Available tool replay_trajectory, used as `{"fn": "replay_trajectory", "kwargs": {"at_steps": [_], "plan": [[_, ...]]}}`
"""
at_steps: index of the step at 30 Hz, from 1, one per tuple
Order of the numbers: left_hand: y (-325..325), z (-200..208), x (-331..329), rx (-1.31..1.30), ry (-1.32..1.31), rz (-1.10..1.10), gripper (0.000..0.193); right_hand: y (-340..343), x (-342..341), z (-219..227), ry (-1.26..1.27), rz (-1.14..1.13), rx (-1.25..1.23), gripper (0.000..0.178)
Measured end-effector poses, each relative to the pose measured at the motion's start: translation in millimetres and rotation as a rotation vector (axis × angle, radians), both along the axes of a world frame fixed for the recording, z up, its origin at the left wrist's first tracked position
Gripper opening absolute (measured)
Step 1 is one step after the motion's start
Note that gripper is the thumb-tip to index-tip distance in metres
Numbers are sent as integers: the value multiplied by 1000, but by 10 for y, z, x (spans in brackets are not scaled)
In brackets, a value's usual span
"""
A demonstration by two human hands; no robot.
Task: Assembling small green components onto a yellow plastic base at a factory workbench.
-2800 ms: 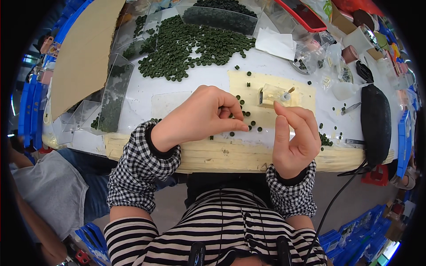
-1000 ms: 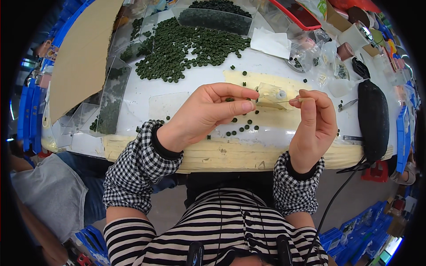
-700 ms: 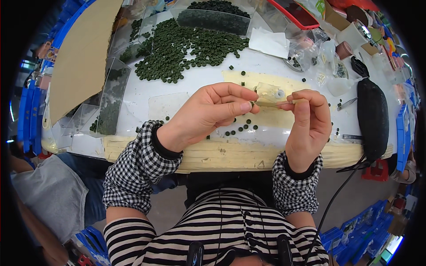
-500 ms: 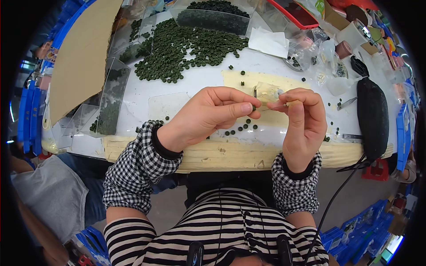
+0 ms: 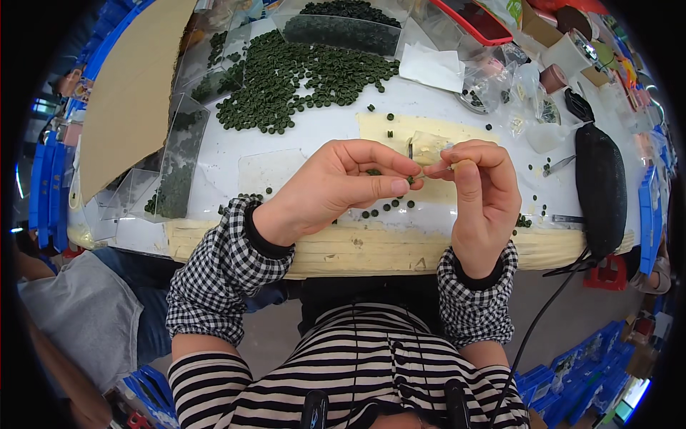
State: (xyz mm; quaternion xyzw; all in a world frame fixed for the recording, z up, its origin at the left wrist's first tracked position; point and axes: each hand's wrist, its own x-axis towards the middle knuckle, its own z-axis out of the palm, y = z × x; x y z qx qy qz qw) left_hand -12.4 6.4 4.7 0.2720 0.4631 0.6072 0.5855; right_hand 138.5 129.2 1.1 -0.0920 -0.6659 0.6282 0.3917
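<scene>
Between its thumb and index finger, my left hand (image 5: 336, 187) pinches a small dark green grooved round part (image 5: 410, 180). My right hand (image 5: 486, 196) is closed in a pinch just right of it, fingertips almost meeting those of the left. What the right fingers hold is thin and too small to name. Below my hands lie several loose green round parts (image 5: 386, 207) of the same kind. Just beyond my fingertips, a cream-taped block (image 5: 429, 146) sits on a strip of cream tape (image 5: 371, 129) on the white tabletop.
A large heap of green parts (image 5: 268, 86) spreads at the far left, beside clear trays (image 5: 175, 179) and a cardboard sheet (image 5: 136, 86). White paper (image 5: 432, 68) and a red-framed phone (image 5: 475, 21) lie far back. Tweezers (image 5: 559, 166) and a black pouch (image 5: 599, 189) are at right.
My right hand has moved slightly left, bringing its fingertips up to the part in my left hand. The left hand stays nearly in place.
</scene>
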Motion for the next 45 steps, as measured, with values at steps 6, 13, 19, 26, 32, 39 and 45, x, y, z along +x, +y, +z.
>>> {"fn": "replay_trajectory", "kwargs": {"at_steps": [6,13,19,26,32,39,45], "plan": [[1,7,9,-1,3,15,20,7,-3,-23,-4,14,11,10],[9,3,4,-13,-9,16,19,56,24,-10,62,-199,60,10],[3,-9,-16,-4,-54,30,19,247,-20,-25,-145,-640,692,7],[6,6,-23,-27,-27,54,20,265,-10,-26,-318,-619,832,10],[6,-16,-20,-12,7,92,19,472,446,27,-525,-693,704,8],[1,-28,-41,35,-57,101,18,609,854,-12,-851,-662,759,10],[24,-4,-17,3,-12,136,17,558,774,-44,-856,-620,789,11]]}}
